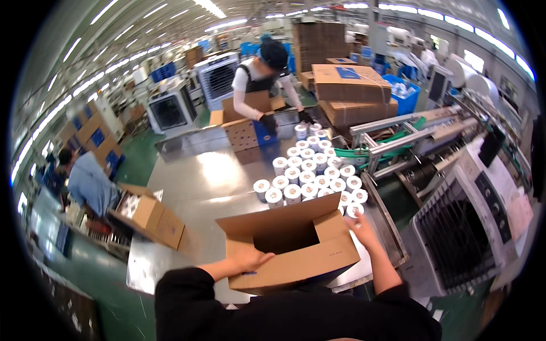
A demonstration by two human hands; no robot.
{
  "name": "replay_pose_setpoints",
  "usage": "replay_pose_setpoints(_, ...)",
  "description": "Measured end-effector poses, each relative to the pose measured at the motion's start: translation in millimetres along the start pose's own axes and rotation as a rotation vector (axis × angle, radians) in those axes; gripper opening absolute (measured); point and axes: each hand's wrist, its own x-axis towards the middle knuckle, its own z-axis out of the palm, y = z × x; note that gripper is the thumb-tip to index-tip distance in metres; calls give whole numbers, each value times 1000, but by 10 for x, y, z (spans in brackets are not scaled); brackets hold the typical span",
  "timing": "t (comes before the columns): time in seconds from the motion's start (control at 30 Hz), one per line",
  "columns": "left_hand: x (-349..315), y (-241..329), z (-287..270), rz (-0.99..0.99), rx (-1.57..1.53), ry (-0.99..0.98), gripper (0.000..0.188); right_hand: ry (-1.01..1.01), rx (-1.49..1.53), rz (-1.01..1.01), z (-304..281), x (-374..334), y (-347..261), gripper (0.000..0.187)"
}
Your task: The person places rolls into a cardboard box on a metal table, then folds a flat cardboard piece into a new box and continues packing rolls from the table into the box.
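Observation:
An open cardboard box stands upright in front of me at the table's near edge, its far flap raised and its inside dark. My left hand is closed over the box's near left rim, thumb on top. Just beyond the box's right end, my right hand has its fingers apart, close to a white-wrapped roll; whether it touches that roll I cannot tell. Several more white rolls stand on end in a cluster behind the box, and the raised flap hides some of them.
Across the metal table, a co-worker in dark gloves handles another cardboard box. A conveyor frame and a cooler unit flank the right side. At left, a person bends by a box.

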Motion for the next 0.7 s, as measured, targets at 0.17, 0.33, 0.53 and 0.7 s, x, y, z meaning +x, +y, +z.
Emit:
replay_pose_setpoints(0.17,137,573,-582,664,280,696,16,-473,242,101,-111,-380,-382,76)
replay_pose_setpoints(0.33,102,194,-1132,5,414,1000,26,-485,190,129,-166,-436,-417,77)
replay_pose_setpoints(0.53,-675,-129,-547,-77,122,408,46,-752,636,202,174,-310,-447,62)
replay_pose_setpoints(0.7,-1198,-460,-186,-291,89,370,61,-712,378,230,1116,-622,54,75)
